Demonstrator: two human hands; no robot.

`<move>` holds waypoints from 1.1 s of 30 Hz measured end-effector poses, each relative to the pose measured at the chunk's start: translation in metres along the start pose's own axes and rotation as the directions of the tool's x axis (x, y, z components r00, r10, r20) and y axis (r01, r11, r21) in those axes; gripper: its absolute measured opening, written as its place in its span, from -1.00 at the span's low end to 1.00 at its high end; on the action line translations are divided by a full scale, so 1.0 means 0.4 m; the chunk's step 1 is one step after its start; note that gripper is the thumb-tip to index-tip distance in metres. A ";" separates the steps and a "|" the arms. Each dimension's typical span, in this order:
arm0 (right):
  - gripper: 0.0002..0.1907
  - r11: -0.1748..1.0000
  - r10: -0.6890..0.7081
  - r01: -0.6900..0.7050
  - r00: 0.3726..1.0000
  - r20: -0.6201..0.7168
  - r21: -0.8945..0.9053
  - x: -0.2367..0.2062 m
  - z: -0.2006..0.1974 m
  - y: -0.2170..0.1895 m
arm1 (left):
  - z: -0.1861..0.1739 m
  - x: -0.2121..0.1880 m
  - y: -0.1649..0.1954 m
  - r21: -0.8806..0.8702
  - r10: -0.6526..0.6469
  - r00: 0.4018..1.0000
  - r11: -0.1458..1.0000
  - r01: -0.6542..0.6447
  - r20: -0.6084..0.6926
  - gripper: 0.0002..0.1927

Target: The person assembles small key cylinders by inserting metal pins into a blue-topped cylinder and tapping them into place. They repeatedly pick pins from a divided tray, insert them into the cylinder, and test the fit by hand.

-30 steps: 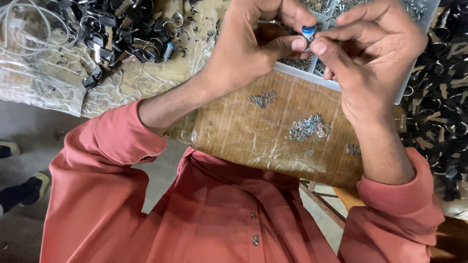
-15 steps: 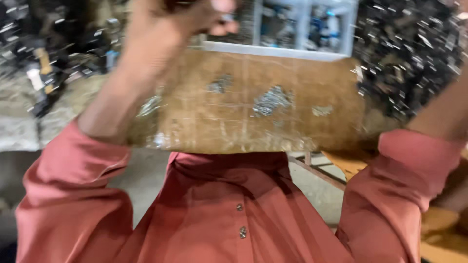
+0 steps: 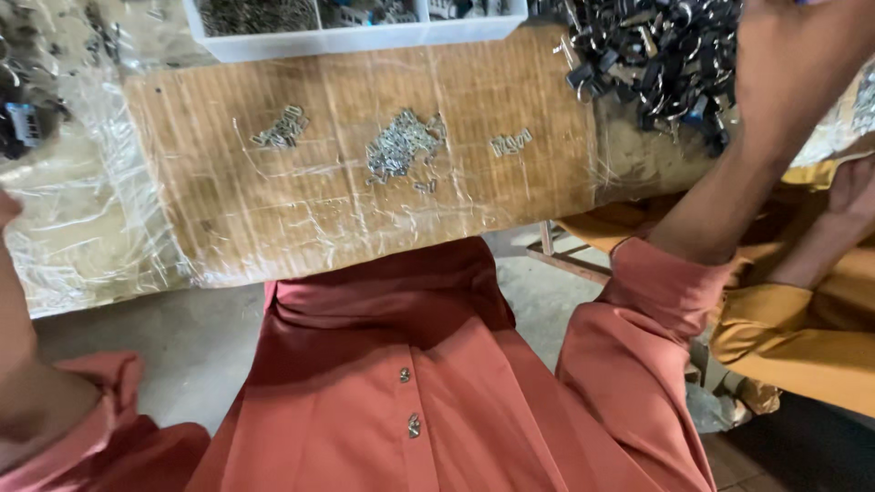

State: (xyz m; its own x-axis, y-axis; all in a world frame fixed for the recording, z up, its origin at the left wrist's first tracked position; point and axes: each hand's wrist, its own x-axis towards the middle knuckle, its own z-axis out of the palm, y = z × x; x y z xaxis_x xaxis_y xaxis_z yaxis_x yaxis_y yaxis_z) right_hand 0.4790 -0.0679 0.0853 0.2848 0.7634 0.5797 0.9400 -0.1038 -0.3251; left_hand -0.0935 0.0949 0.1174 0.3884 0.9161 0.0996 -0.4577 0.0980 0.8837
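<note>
My right hand [image 3: 802, 55] is raised at the top right, over a heap of dark metal clips [image 3: 656, 55]. Its fingers run off the top edge, so what it holds is hidden. Only my left forearm [image 3: 23, 364] shows at the left edge; that hand is out of view. A film-wrapped wooden board [image 3: 301, 219] lies in front of me. Three small piles of silvery metal bits rest on it: a left pile [image 3: 283, 128], a middle pile [image 3: 401, 146] and a right pile [image 3: 510, 143]. My salmon shirt [image 3: 410, 392] fills the bottom.
A white divided tray [image 3: 365, 38] with small parts sits at the board's far edge. More dark parts [image 3: 23, 123] lie at the far left. Another person in a yellow garment [image 3: 802, 319] sits close on my right, their hand [image 3: 855, 191] near my right forearm. A concrete floor [image 3: 155, 337] shows below.
My hands were together over the tray holding a small blue piece. They have since spread apart to the frame edges, and the view has dropped and swung right.
</note>
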 end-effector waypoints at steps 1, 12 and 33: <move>-0.84 0.993 0.074 -0.070 0.996 -0.049 0.094 -0.028 0.000 -0.008 | -0.004 -0.026 -0.003 -0.024 0.002 1.000 1.000 -0.003 -0.029 -0.86; -0.90 0.960 -0.084 -0.008 0.945 0.316 0.279 -0.276 -0.037 -0.356 | -0.020 -0.117 -0.035 -0.156 -0.014 0.991 0.988 -0.006 -0.131 -0.82; -0.87 0.800 -0.036 -0.247 0.890 0.455 0.547 -0.287 0.027 -0.647 | 0.085 -0.207 -0.084 -0.149 0.032 0.983 0.987 -0.059 -0.181 -0.87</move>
State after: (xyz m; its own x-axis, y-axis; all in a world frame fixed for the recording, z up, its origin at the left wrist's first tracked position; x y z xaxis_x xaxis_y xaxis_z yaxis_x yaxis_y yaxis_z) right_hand 0.2010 -0.1219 0.0950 0.1337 0.9732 0.1873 0.5786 0.0768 -0.8120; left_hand -0.0833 0.0026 0.0949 0.2223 0.9740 0.0429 -0.5939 0.1004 0.7982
